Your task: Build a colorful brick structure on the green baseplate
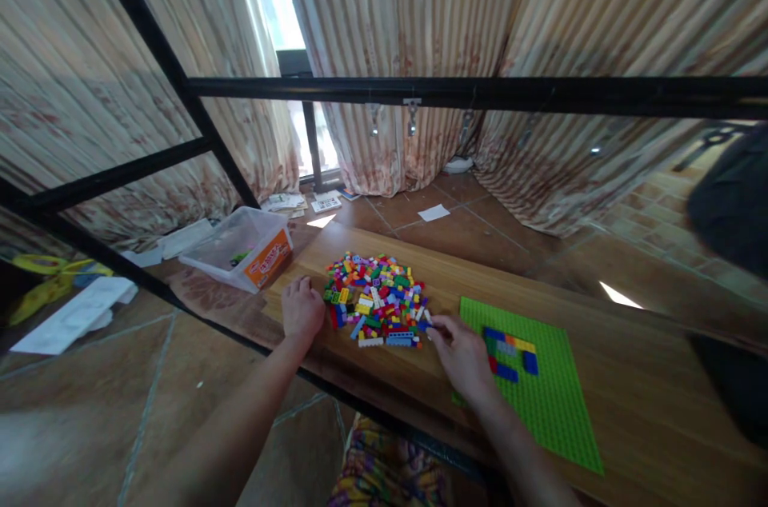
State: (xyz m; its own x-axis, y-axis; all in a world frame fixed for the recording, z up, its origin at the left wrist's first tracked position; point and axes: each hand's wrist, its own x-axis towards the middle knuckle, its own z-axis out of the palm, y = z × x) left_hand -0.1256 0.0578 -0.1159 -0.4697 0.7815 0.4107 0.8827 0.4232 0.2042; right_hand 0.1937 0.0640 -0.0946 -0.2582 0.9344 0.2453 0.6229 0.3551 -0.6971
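resting on a wooden table (636, 379): pile of small bricks (377, 299), light, hard, best pinched at the sides. right hand (465, 359) pinches one at the pile's edge (beside green baseplate (540, 379)); left hand (302, 309) curled, empty, touching the pile's other side.

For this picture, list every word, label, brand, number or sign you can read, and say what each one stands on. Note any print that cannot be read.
No text can be read with certainty.
Orange label on the clear plastic bin: red lettering, too blurred to read.
Printed papers on the floor by the curtain: dark print, too small to read.
The coloured bricks, between the left hand and the right hand, and the green baseplate show no print.
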